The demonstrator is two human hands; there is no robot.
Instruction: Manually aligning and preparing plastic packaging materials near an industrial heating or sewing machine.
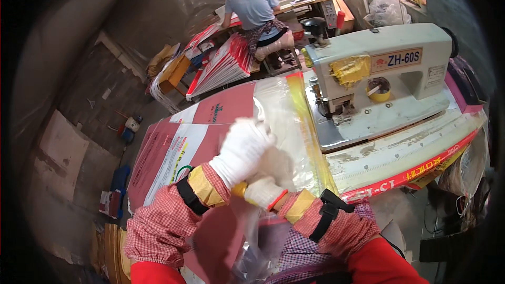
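Note:
My left hand (246,146), in a white knitted glove, is closed above a stack of printed woven sacks (225,106) in dark red and white. What its fingers hold, if anything, is hidden. My right hand (268,189), gloved in white with an orange cuff edge, is just below and to the right of it, and its fingers are smeared by motion. Both hands are over clear plastic film (281,102) lying beside the red sack panels. A yellow-edged strip (310,142) runs along the film's right side, up against the sewing machine (384,68).
The machine's worn white table (379,152) bears a yellow tape roll (377,90). A pink and black box (465,87) stands at its right end. Ahead, another person (255,13) sits at a second machine, near a fanned sack stack (226,63). Blue items (120,179) lie on the left floor.

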